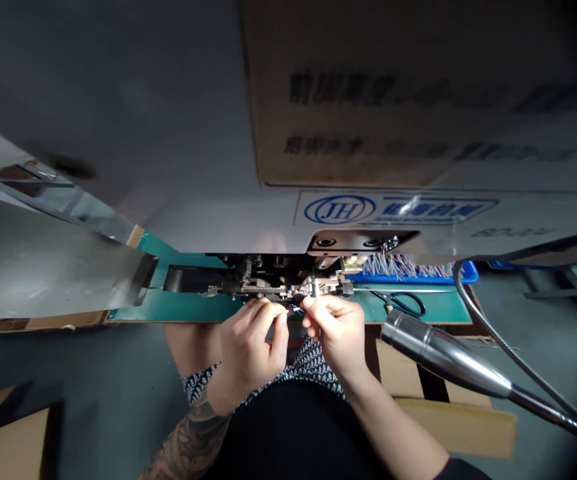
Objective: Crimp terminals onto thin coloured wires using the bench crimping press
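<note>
Both my hands are in front of the machine's lower working parts (281,290), close together at the table's near edge. My left hand (254,340) is closed, thumb and forefinger pinched at a tiny piece too small to name. Just to its right, my right hand (335,327) pinches thin wires (298,309), whose light and bluish ends show in the gap between the two hands. A narrow metal strip (398,291) runs out from the working parts to the right, passing beyond my right hand.
A large grey machine housing (188,153) hangs low over the green tabletop (193,311). On the right are a blue tray (471,273) of many coloured wires, dark-handled scissors (408,305) and a metal lamp (443,353) on a flexible neck. Cardboard (458,427) lies below.
</note>
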`<state>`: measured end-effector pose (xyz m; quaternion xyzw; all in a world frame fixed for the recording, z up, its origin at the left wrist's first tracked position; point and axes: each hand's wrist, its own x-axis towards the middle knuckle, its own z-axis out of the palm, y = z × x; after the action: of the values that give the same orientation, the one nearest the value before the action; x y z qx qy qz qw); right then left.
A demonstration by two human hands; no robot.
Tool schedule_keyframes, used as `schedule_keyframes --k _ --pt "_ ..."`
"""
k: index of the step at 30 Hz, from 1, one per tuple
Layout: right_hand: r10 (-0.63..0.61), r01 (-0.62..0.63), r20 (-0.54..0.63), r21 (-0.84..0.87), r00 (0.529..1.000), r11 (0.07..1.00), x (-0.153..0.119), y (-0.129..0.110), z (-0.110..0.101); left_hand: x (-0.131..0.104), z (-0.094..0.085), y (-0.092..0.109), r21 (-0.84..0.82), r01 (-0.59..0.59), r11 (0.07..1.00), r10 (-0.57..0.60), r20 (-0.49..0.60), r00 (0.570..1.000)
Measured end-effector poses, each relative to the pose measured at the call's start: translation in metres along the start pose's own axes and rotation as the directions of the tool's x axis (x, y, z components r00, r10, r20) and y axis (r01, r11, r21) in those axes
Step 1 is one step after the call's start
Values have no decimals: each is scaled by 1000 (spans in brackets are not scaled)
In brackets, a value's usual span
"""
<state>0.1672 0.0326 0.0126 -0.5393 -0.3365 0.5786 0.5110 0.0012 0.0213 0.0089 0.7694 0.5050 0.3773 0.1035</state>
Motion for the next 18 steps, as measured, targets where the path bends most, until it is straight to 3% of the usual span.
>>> schedule_keyframes --k 4,10,13,18 --pt "58 -57 0 70 998 996 5 8 2 -1 3 0 52 6 999 -4 -34 999" --pt "38 -36 -29 74 999 997 4 15 5 -2 6 1 101 21 995 -14 -69 997" --pt "-14 14 -41 4 999 1000 2 13 6 -2 5 -1 112 6 994 1 -65 998" --pt "-120 123 25 -194 992 973 1 3 0 -4 -1 -10 135 -137 981 140 -15 990"
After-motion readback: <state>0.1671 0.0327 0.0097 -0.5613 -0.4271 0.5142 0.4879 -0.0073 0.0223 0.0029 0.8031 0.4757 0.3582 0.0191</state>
